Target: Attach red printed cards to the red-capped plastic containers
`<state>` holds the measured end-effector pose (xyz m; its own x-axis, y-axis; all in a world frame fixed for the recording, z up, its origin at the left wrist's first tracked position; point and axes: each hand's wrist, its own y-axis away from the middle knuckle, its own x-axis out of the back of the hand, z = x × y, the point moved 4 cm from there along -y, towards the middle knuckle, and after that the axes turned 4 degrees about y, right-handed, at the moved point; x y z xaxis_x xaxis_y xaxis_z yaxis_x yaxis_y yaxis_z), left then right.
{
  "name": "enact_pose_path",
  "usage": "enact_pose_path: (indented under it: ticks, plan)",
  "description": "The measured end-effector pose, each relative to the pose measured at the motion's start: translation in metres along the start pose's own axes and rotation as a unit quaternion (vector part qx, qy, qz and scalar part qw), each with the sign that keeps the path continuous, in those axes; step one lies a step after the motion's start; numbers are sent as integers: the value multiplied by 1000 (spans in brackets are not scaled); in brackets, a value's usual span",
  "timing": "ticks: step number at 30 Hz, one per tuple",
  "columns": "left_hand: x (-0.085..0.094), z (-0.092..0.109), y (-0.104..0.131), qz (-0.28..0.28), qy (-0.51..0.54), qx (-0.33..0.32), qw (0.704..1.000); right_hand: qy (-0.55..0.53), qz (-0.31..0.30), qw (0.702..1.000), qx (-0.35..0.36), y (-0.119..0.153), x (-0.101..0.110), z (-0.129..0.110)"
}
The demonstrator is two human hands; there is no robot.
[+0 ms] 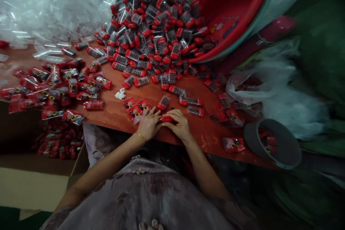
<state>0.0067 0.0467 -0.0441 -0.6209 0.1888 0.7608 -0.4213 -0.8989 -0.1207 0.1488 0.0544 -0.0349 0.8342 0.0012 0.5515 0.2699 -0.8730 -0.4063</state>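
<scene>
My right hand (178, 124) is closed on a small red piece (166, 118) near the table's front edge. Beside it, my left hand (149, 124), with a gold bracelet on the wrist, rests over the right side of some red printed cards (134, 108); its fingers are bent, and whether they grip anything is hidden. A clear tube with a red cap (163, 103) lies just beyond both hands. To the right are more capped tubes (195, 110). A crumpled white scrap (120, 94) sits above the cards.
Behind rises a large heap of red-capped tubes (161, 39), against a tilted red basin (258, 3). Wrapped red packets (54, 90) lie left, above a cardboard box (32, 187). A grey bowl (288, 151) stands right, near plastic bags (291, 111). Clear empty tubes cover the back left.
</scene>
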Motion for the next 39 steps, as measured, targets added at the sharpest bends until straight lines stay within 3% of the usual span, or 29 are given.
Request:
enact_pose_path:
  ticks: [17, 19, 22, 27, 33, 39]
  plan:
    - [-1, 2, 8, 64, 22, -8, 998, 65, -26, 996, 50, 2, -5, 7]
    - [2, 4, 9, 82, 52, -15, 995, 65, -18, 997, 48, 3, -4, 7]
    - [5, 9, 10, 66, 129, -36, 989, 67, -5, 996, 57, 4, -2, 7]
    - [18, 9, 8, 70, 249, 2, 966, 81, -14, 993, 85, 6, -3, 4]
    - [30, 9, 4, 34, 189, -2, 981, 100, -19, 992, 80, 8, -5, 2]
    - [31, 10, 7, 69, 129, -5, 989, 94, -13, 994, 60, 6, -14, -6]
